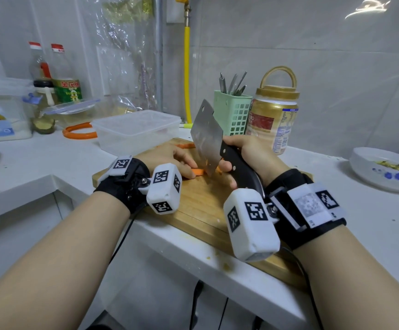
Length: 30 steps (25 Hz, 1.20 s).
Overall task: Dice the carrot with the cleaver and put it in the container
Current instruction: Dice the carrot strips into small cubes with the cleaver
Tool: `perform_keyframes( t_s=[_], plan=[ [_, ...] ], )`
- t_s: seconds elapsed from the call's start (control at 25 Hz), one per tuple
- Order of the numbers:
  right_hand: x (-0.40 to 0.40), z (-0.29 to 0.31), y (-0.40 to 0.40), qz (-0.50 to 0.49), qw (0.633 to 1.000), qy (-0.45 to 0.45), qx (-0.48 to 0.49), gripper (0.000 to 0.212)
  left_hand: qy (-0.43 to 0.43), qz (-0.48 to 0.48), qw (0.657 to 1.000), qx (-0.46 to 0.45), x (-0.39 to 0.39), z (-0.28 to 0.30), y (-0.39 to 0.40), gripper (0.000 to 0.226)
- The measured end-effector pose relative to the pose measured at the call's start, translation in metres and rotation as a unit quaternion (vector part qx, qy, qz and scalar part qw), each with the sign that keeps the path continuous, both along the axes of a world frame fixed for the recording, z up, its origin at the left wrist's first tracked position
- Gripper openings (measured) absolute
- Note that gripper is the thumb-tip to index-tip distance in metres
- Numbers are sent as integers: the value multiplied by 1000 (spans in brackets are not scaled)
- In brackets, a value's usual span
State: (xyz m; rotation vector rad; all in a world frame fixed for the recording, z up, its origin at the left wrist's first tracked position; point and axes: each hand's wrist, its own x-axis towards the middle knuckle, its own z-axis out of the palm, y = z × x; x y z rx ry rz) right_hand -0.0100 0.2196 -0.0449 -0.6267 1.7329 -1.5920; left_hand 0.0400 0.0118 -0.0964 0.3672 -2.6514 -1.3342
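Note:
A wooden cutting board (pixel 201 206) lies on the white counter. On it, my left hand (pixel 170 156) presses down on an orange carrot piece (pixel 198 172), whose end sticks out past my fingertips. My right hand (pixel 246 156) grips the black handle of a steel cleaver (pixel 205 136); the blade's lower edge sits at the carrot's exposed end. Another carrot strip (pixel 186 145) lies at the board's far side, behind my left hand. The clear plastic container (pixel 136 129) stands just beyond the board, to the left.
A green utensil basket (pixel 233 113) and a gold-lidded jar (pixel 273 115) stand behind the cleaver. A glass dish (pixel 384 167) sits at the right. Bottles, an orange ring (pixel 79 134) and lidded boxes crowd the back left. The counter edge runs just below the board.

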Motion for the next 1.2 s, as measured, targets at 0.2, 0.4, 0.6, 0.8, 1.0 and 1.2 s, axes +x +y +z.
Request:
perform_keyframes(
  t_s=[0.2,0.4,0.6,0.8,1.0,1.2],
  plan=[
    [1,-10,-4,19,999,-33,-33,24,15,-6,1000,-8,1,0,0,17],
    [1,-12,-3,19,999,-30,-26,25,38,19,999,4,2,0,0,11],
    [1,-9,0,23,999,-45,-5,22,50,29,998,6,1,-3,-3,8],
    [4,-4,2,25,998,-60,0,22,52,28,998,11,1,-3,-2,10],
    [11,4,6,25,999,-49,-1,22,54,29,998,11,2,-3,-1,11],
    [15,5,2,3,998,-65,-1,18,56,32,998,20,2,-2,0,9]
  ],
)
